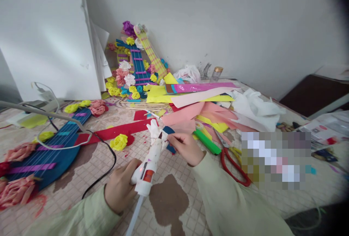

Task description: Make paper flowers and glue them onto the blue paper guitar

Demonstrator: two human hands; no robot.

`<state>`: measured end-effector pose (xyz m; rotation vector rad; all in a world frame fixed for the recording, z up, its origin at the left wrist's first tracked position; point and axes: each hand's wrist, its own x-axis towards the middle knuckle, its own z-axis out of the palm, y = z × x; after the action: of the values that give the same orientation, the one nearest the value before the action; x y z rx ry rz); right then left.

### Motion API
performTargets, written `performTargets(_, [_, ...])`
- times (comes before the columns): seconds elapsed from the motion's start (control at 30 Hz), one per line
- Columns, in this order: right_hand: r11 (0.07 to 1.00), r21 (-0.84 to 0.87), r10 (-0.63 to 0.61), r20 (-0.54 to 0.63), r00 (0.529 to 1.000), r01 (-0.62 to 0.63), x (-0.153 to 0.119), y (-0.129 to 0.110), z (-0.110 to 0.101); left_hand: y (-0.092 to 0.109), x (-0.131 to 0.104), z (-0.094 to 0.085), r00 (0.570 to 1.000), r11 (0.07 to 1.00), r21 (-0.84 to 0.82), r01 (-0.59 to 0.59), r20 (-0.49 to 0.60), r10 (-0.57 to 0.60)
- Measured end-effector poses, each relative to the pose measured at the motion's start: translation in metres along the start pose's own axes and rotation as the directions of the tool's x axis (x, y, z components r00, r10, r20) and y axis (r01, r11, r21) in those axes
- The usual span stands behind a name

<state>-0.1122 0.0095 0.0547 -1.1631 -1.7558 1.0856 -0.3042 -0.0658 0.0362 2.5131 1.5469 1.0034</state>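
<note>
My left hand is wrapped round the handle of a white hot glue gun, its small red light lit and a glue stick poking out of the rear. The gun's nozzle meets a crumpled white paper flower. At the flower's right edge, my right hand pinches it between thumb and fingertips. Part of the flower is hidden behind the nozzle. Just behind my right fingers lies a dark blue piece. A yellow paper flower rests to the left, close to a red paper strip.
A blue guitar-shaped piece with paper flowers lies at left, near a black cable. Decorated guitar shapes lean on the wall. Red-handled scissors, a green roll and crepe paper strips lie at right and behind.
</note>
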Motion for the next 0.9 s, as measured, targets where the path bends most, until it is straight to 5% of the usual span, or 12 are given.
performTargets(0.37, [1.000, -0.026, 0.018, -0.003, 1.000, -0.018, 0.0001, -0.0008, -0.0022, 0.0066, 0.0004, -0.0018, 0.998, 0.999, -0.005, 0.047, 0.047, -0.047])
performTargets(0.9, [0.999, 0.004, 0.035, 0.006, 0.999, -0.035, -0.0006, -0.0035, -0.0025, 0.0031, -0.0012, 0.0004, 0.992, 0.999, -0.028, -0.031, 0.122, 0.034])
